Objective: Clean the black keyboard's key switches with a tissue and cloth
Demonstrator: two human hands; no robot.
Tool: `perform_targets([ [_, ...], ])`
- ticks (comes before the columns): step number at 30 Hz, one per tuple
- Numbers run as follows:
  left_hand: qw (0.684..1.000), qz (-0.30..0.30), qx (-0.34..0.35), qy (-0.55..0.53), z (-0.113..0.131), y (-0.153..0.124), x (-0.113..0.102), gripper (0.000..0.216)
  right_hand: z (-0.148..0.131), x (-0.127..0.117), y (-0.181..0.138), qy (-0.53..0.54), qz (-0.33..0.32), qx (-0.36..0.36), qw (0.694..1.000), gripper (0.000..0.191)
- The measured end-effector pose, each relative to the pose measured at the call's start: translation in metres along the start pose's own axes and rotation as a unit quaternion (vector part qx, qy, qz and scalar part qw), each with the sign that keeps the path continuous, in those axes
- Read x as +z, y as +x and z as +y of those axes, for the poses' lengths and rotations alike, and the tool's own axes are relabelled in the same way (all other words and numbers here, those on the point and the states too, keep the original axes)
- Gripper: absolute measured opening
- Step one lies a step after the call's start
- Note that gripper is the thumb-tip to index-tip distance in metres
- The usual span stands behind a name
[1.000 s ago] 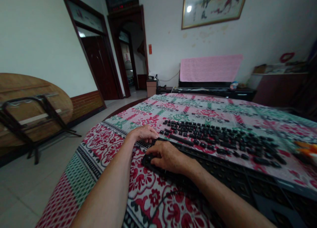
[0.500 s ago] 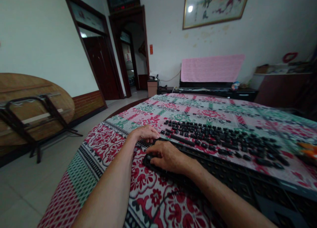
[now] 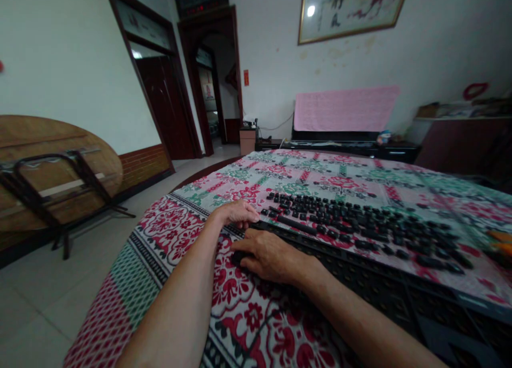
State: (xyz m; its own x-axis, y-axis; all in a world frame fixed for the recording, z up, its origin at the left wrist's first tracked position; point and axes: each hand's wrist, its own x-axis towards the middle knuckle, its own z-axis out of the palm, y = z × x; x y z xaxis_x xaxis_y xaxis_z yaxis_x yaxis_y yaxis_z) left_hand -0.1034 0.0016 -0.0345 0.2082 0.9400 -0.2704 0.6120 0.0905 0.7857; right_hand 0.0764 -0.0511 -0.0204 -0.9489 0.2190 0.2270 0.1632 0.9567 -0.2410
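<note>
A black keyboard [image 3: 360, 274] with its key sockets bare lies slantwise on the table in front of me. My left hand [image 3: 240, 214] is closed at its far left corner, fingers curled against the edge and partly hidden. My right hand [image 3: 266, 255] reaches across the left end, thumb and fingers closed around a dark keycap [image 3: 237, 258] at the near left corner. The fingers cover most of that keycap. Just behind the keyboard, many loose black keycaps [image 3: 356, 214] lie spread out, with a long space bar [image 3: 296, 225] near the left.
A red, green and white patterned cloth [image 3: 240, 298] covers the table. A dark cable [image 3: 260, 333] runs over it near the front. Something orange [image 3: 502, 242] sits at the right edge. A folded round table [image 3: 60, 170] leans against the left wall.
The view has shifted slightly. My right hand has tilted a little at the keyboard's near left corner; my left hand stays at the far corner.
</note>
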Motion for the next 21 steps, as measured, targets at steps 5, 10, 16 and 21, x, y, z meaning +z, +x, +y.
perform_targets([
  [5, 1.0, -0.001, 0.007, 0.0, -0.0026, 0.0023, 0.0002, 0.033, -0.0003, -0.0022, 0.0011, -0.012, -0.011, -0.01, 1.0, 0.012],
  [10, 1.0, -0.006, 0.006, -0.004, -0.0006, 0.0012, 0.0, 0.032, 0.0008, -0.0042, 0.0037, -0.007, -0.032, -0.004, 0.999, 0.012],
  [16, 1.0, -0.001, -0.002, -0.004, 0.0009, 0.0004, 0.0004, 0.032, 0.0047, -0.0059, 0.0017, 0.006, -0.044, -0.008, 0.999, 0.012],
  [21, 1.0, -0.002, 0.008, -0.007, -0.0032, 0.003, 0.0001, 0.033, 0.0031, -0.0078, 0.0018, 0.003, -0.053, -0.004, 0.999, 0.014],
])
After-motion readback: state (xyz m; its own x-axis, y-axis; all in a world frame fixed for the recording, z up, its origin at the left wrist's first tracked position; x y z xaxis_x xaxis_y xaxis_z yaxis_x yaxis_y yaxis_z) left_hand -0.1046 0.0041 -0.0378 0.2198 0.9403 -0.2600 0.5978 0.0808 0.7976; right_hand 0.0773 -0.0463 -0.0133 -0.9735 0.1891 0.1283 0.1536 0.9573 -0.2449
